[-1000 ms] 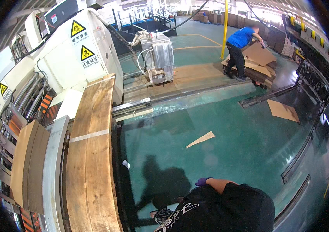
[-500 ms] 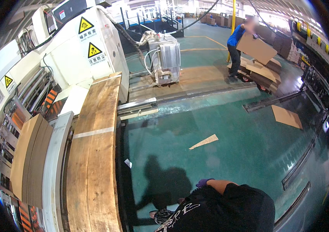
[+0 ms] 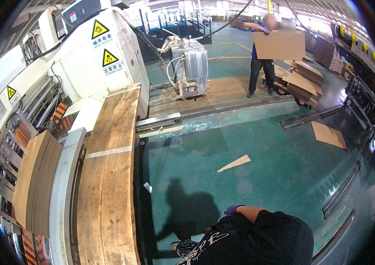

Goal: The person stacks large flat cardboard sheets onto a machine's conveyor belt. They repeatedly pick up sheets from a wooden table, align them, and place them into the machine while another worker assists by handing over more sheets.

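Observation:
My right hand (image 3: 234, 209), in a purple glove, hangs beside my black shirt (image 3: 258, 240) near the bottom of the view. Nothing shows in it; its fingers are partly hidden, so whether they are open or closed is unclear. My left hand is out of view. To the left of my body runs a long wooden board (image 3: 106, 190) with pale strips across it, apart from my right hand. Beyond it, a stack of brown cardboard sheets (image 3: 37, 181) leans on the machine behind a grey metal rail (image 3: 66, 185).
A co-worker in dark trousers (image 3: 260, 75) holds up a cardboard sheet (image 3: 279, 45) beside a loaded pile of cardboard (image 3: 302, 79). Cardboard scraps (image 3: 235, 163) and a flat sheet (image 3: 328, 134) lie on the green floor. A white machine cabinet (image 3: 119, 62) and a metal unit (image 3: 195, 68) stand ahead.
The co-worker has stepped left and turned, and the cardboard sheet has swung from slanted to nearly upright and facing me. My right hand stays almost where it was.

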`<state>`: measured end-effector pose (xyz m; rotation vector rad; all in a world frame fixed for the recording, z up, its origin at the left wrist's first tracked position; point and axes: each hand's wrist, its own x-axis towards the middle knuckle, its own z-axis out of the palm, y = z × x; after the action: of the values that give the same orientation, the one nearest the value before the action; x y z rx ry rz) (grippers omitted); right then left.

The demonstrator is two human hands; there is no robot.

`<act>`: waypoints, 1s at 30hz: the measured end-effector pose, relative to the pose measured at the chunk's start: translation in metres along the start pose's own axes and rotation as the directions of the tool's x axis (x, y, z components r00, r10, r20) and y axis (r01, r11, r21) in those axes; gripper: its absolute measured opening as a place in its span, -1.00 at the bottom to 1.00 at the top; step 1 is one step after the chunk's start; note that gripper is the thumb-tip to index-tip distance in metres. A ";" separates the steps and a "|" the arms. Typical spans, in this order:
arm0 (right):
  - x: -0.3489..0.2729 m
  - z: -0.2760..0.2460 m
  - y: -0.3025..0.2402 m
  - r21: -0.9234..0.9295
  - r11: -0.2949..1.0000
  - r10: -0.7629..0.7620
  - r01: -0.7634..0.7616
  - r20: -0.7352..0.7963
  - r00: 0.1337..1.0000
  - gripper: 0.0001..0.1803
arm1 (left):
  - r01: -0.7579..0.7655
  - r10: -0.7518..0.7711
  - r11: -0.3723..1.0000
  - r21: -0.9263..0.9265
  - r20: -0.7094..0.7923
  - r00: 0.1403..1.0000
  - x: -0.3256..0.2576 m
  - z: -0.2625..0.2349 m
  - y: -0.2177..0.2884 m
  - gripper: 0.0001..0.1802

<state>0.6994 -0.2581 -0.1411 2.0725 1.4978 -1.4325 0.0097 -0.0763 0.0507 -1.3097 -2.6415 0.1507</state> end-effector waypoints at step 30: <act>0.072 0.074 0.107 0.178 0.978 0.113 -0.107 -0.019 0.993 -0.34 | -0.248 0.220 0.939 0.236 0.139 0.965 -0.003 0.014 0.020 -0.17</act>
<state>0.7448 -0.3113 -0.2726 2.2482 1.2848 -1.5495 0.0242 -0.0670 0.0333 -1.5596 -2.4387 0.5890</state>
